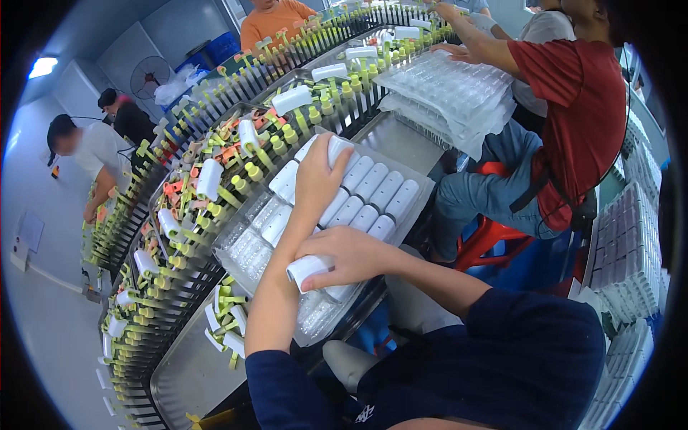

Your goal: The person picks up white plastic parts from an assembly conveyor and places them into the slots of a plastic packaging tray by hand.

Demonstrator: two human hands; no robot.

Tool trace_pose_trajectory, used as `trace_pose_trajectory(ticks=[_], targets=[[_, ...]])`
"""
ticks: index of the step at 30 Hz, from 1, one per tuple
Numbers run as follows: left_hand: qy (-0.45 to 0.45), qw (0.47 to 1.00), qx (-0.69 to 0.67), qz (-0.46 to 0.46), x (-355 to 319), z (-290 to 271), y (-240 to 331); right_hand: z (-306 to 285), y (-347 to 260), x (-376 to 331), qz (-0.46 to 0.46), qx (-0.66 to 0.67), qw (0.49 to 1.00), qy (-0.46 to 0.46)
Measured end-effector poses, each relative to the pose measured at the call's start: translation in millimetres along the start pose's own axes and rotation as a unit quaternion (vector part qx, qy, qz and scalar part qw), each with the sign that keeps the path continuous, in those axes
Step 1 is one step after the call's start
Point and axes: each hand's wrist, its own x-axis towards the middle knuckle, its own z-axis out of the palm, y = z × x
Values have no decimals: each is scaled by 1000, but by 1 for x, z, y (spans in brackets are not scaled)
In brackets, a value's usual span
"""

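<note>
My right hand (344, 256) is closed around a white plastic capsule-shaped part (308, 269), held over the near end of a clear blister tray (419, 188). My left hand (319, 175) reaches further up the same tray, fingers closed on another white part (337, 149) at its top row. The tray holds several white parts (373, 193) lying side by side in its pockets; the pockets at its left end (251, 240) look unfilled.
A conveyor of black racks with green and orange pegs (215, 186) curves along the left, carrying white parts. A person in a red shirt (580, 107) sits to the right beside stacked clear trays (451, 93). More stacked trays (631, 251) stand at far right. Other people work at the back left.
</note>
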Motion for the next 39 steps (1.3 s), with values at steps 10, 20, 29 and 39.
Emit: trace_pose_trajectory(ticks=[10, 20, 29, 39], targets=[[42, 998, -28, -48, 1, -7, -1, -1, 0, 2, -9, -5, 1000, -12], [80, 994, -22, -74, 0, -10, 2, 0, -1, 0, -8, -13, 1000, -11], [51, 996, -30, -59, 1, -12, 4, 0, -3, 2, -6, -15, 1000, -11], [45, 997, -35, -59, 0, -11, 2, -1, -3, 1, -3, -24, 1000, -14]])
